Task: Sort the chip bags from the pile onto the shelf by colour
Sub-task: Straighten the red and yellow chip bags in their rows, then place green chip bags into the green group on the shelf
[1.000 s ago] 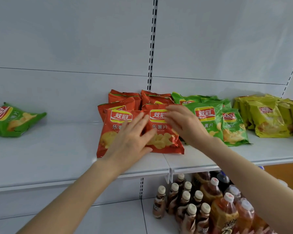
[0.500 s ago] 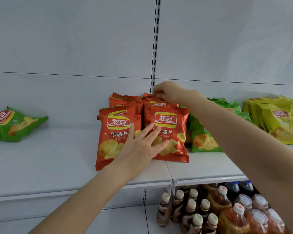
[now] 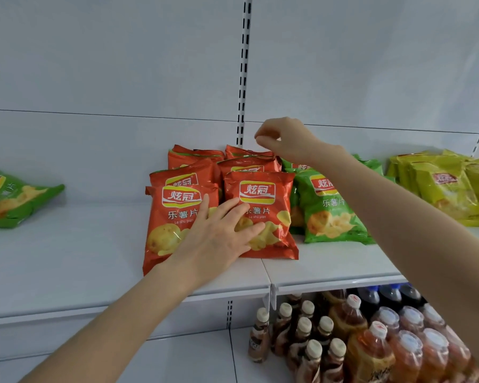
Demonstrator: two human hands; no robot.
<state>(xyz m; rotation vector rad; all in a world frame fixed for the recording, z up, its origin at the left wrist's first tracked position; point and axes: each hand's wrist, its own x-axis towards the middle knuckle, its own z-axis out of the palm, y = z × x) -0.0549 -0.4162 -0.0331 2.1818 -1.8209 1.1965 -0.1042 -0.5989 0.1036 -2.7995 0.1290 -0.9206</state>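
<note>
Six red bags (image 3: 260,189) stand in two rows of three on the white shelf (image 3: 67,258), each front one bearing a yellow-and-red logo reading 炫冠, with 乐薯片 and a small "Le shu pian" under it; the ones behind show only their tops and part of the logo. The left hand (image 3: 219,239) lies flat across the two front red ones, its grip wide, fingers spread and straight, covering part of the writing on both. The right hand (image 3: 285,139) hangs above the back of the right row, touching no bag, its grip narrow, fingers curled down with nothing in them. Just right of the red lot are green bags (image 3: 329,214) with the same logo; the right forearm hides most of them, so I cannot count them. Farther right sit yellow bags (image 3: 443,189), cut off by the edge. A lone green bag (image 3: 14,197) lies well apart at far left, also cut off. Below are capped bottles (image 3: 351,327), labels unreadable.
</note>
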